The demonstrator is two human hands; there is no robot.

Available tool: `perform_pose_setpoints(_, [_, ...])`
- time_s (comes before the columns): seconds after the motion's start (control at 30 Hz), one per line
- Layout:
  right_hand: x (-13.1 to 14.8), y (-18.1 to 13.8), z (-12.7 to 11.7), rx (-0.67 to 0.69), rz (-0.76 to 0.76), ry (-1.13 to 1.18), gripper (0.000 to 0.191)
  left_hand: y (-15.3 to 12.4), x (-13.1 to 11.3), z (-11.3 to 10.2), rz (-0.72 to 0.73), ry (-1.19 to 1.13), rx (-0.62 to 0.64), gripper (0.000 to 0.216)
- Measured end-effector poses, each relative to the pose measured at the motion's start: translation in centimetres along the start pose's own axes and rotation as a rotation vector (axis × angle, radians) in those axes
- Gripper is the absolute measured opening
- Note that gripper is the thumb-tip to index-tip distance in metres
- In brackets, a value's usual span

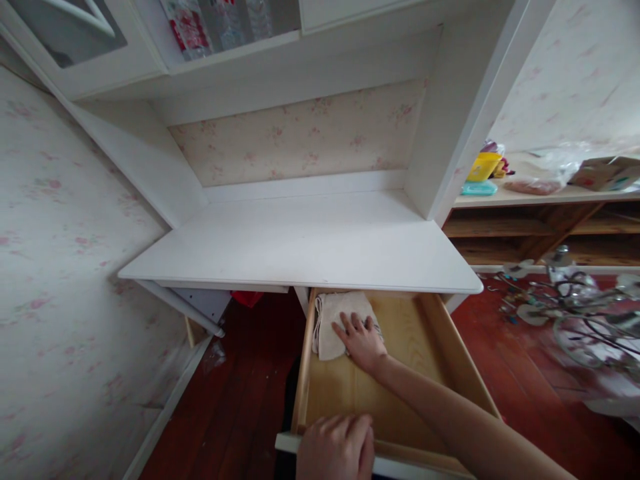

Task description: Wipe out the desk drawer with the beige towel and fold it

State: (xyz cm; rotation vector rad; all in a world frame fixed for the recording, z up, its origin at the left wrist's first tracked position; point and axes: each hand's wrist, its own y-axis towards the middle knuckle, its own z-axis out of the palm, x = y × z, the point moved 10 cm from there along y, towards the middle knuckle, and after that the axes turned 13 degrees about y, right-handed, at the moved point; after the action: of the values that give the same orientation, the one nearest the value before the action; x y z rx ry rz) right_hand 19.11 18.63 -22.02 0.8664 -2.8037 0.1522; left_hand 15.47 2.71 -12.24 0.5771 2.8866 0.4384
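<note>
A wooden drawer stands pulled out from under a white desk. A folded cream cloth lies in the drawer's back left corner. My right hand rests flat on that cloth, fingers stretched out and apart. My left hand is curled over the drawer's white front edge, fingers closed on it.
A flowered wall runs close along the left. Dark red wooden floor lies around the drawer. To the right stand a wooden shelf unit with a yellow tub and a box on top, and a metal chandelier on the floor.
</note>
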Motion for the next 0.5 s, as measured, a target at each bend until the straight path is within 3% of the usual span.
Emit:
perform_pose_setpoints(0.07, [0.2,0.7,-0.1,0.012,-0.018,0.019,0.066,0.1,0.1,-0.1,-0.010,0.010,-0.004,0.022])
perform_pose_setpoints(0.17, [0.3,1.6,0.3,0.038,-0.034,0.038,0.060,0.2,0.1,-0.1,-0.016,0.026,0.009,0.026])
perform_pose_setpoints(0.5, [-0.4,3.7,2.5,0.080,0.114,0.121,0.055,-0.2,0.2,2.0,-0.061,0.239,0.196,0.033])
